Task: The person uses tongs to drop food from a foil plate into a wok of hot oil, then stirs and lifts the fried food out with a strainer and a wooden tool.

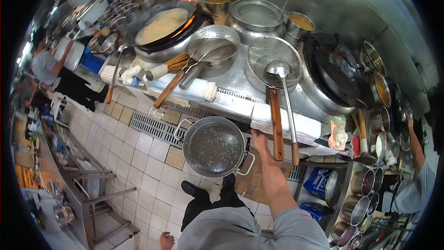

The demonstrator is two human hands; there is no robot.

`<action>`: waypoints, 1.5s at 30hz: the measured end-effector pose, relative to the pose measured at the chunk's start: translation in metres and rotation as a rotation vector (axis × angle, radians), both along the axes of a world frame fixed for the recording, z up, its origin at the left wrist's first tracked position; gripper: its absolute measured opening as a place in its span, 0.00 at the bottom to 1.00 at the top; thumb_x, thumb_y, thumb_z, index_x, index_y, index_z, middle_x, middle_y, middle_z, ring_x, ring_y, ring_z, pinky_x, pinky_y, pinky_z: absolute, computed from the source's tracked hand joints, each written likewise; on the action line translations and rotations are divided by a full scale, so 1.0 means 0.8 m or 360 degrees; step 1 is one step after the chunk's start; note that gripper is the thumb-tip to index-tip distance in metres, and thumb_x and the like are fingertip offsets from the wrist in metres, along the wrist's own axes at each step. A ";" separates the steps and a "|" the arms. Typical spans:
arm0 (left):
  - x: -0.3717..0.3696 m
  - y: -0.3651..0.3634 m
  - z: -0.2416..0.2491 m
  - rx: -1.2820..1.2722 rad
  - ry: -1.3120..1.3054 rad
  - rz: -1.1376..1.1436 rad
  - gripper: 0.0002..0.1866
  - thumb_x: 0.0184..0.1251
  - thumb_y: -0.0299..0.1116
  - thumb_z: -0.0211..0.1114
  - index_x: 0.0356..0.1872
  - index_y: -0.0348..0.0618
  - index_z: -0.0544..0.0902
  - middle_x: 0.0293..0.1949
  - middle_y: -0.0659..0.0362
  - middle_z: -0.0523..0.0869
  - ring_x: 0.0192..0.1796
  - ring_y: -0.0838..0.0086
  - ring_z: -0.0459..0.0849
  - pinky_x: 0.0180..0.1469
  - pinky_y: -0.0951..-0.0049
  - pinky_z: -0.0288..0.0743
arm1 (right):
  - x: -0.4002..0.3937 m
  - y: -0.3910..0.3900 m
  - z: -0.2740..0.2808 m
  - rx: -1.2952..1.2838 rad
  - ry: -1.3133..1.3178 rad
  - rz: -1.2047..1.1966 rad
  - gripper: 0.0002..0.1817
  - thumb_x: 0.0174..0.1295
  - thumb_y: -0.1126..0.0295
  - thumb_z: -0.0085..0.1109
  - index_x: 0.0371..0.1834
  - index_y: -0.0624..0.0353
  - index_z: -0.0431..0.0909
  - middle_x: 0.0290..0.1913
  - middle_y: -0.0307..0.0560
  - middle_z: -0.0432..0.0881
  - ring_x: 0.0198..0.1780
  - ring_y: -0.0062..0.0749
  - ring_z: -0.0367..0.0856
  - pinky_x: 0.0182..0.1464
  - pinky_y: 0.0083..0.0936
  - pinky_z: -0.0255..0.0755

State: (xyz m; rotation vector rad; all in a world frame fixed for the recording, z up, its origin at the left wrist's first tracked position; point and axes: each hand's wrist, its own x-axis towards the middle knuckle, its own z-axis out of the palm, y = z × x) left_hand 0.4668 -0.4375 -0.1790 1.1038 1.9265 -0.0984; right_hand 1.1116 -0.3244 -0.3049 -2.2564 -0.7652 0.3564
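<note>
Low at the bottom edge, my left hand [167, 240] hangs beside my body, its fingers curled in with nothing visible in them. My right hand [260, 140] reaches to the counter's front edge, just below a folded white towel [287, 124]; its fingers are mostly hidden. Left of that hand is a two-handled metal pot [213, 147] of cloudy liquid with pale bits; what supports it is hidden. Above the towel, a wooden-handled strainer [260, 60] and a metal ladle [289, 106] lie on the counter, their handles jutting over the edge.
A wok [163, 24] of pale liquid sits near flames at the upper left; a dark wok [340, 71] tilts at the right. Perforated and mesh strainers [213, 48] lie between. One person [46, 67] stands far left, another [411, 187] far right. A metal table [69, 194] stands left.
</note>
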 end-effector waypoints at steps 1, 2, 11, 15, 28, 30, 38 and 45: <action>0.027 0.003 0.029 -0.0065 0.0127 -0.0014 0.19 0.47 0.25 0.60 0.45 0.31 0.74 0.30 0.47 0.84 0.29 0.68 0.84 0.31 0.70 0.78 | -0.004 -0.015 0.008 -0.0141 0.0105 -0.0110 0.27 0.63 0.51 0.43 0.43 0.69 0.75 0.42 0.69 0.76 0.47 0.63 0.73 0.51 0.45 0.65; -0.004 -0.010 -0.009 0.0051 0.0008 0.0031 0.16 0.47 0.21 0.58 0.41 0.35 0.74 0.21 0.53 0.79 0.18 0.70 0.79 0.18 0.70 0.75 | -0.006 -0.036 0.008 -0.0283 0.0208 -0.0217 0.27 0.63 0.50 0.44 0.42 0.68 0.75 0.39 0.69 0.77 0.47 0.63 0.73 0.50 0.45 0.65; -0.047 -0.006 -0.110 0.0219 0.0255 -0.0406 0.20 0.45 0.24 0.59 0.45 0.37 0.76 0.30 0.45 0.82 0.28 0.67 0.83 0.30 0.69 0.77 | -0.125 -0.274 -0.030 -0.0975 0.0516 -0.0330 0.25 0.58 0.52 0.50 0.45 0.66 0.75 0.41 0.66 0.79 0.47 0.59 0.76 0.48 0.45 0.69; -0.002 0.020 -0.085 0.0363 0.0330 -0.0425 0.18 0.44 0.30 0.61 0.41 0.40 0.79 0.38 0.44 0.83 0.45 0.54 0.81 0.48 0.65 0.74 | -0.174 -0.341 -0.013 -0.0860 0.0570 0.0215 0.23 0.56 0.54 0.52 0.38 0.69 0.76 0.33 0.63 0.80 0.33 0.53 0.79 0.37 0.39 0.73; 0.012 0.048 -0.019 0.0523 -0.0169 0.0530 0.11 0.47 0.22 0.48 0.24 0.37 0.80 0.24 0.51 0.82 0.29 0.69 0.81 0.31 0.71 0.74 | -0.163 -0.254 -0.007 -0.0925 0.1192 -0.0025 0.15 0.58 0.62 0.52 0.34 0.66 0.78 0.21 0.50 0.79 0.18 0.33 0.77 0.18 0.26 0.71; 0.011 0.052 -0.030 0.0750 -0.0204 0.0505 0.10 0.48 0.22 0.46 0.22 0.37 0.78 0.21 0.54 0.80 0.26 0.74 0.77 0.28 0.74 0.70 | -0.158 -0.233 0.003 -0.0748 0.1174 0.0108 0.16 0.59 0.60 0.53 0.31 0.66 0.77 0.20 0.48 0.78 0.18 0.29 0.77 0.18 0.22 0.71; 0.095 0.143 0.008 0.0888 -0.1051 0.0769 0.12 0.56 0.30 0.46 0.17 0.39 0.74 0.17 0.60 0.73 0.23 0.76 0.71 0.27 0.75 0.64 | -0.234 -0.112 0.108 -0.0386 0.1189 0.0324 0.22 0.62 0.54 0.53 0.21 0.63 0.75 0.18 0.44 0.78 0.17 0.26 0.76 0.18 0.19 0.68; 0.150 0.189 0.048 0.0757 -0.1318 0.0021 0.19 0.68 0.43 0.44 0.26 0.42 0.77 0.28 0.58 0.80 0.33 0.76 0.75 0.40 0.76 0.65 | -0.387 0.021 0.238 -0.0221 0.1688 0.0848 0.22 0.61 0.50 0.53 0.42 0.60 0.76 0.39 0.44 0.79 0.40 0.28 0.79 0.38 0.25 0.74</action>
